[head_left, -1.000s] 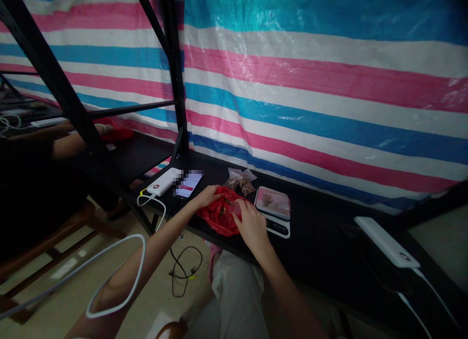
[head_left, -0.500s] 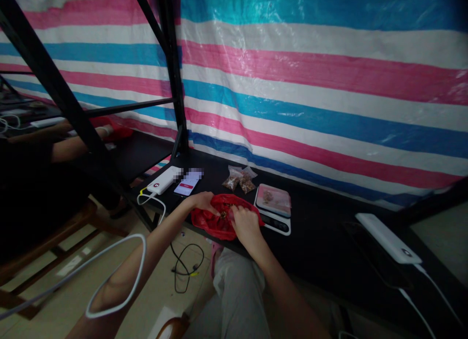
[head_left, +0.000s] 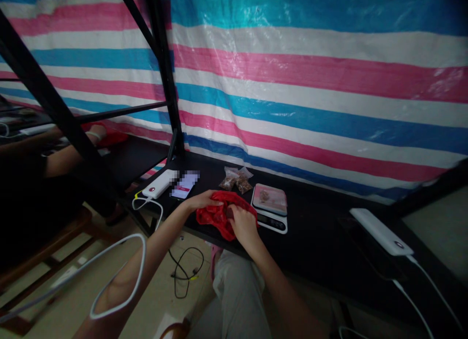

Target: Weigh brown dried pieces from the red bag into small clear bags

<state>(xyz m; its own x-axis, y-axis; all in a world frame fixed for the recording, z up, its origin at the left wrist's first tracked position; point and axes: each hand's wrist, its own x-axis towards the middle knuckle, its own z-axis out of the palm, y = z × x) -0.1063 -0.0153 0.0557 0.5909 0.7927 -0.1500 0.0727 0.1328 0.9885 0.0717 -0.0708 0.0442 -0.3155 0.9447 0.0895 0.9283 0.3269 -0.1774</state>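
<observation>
A crumpled red plastic bag [head_left: 216,218] lies at the front edge of the black table. My left hand [head_left: 204,200] grips its rim from the left side. My right hand [head_left: 244,225] reaches into the mouth from the right, fingers curled and their tips hidden by the folds. What those fingers hold, if anything, I cannot make out. Just right of the bag stands a white digital scale [head_left: 269,222], with a small clear bag [head_left: 263,197] holding a few brown bits on its plate. Behind are two clear zip bags [head_left: 243,184] of brown pieces.
A phone [head_left: 185,184] and a white power bank [head_left: 159,184] with a cable lie left. Another white power bank [head_left: 380,232] and a dark phone [head_left: 369,249] are at right. A black metal frame [head_left: 165,76] rises behind; at far left, a co-worker's arm [head_left: 69,156] reaches toward red plastic.
The red bag's mouth has drawn in and its folds now cover the brown pieces that showed inside. My right hand has moved slightly deeper. The view has shifted a little.
</observation>
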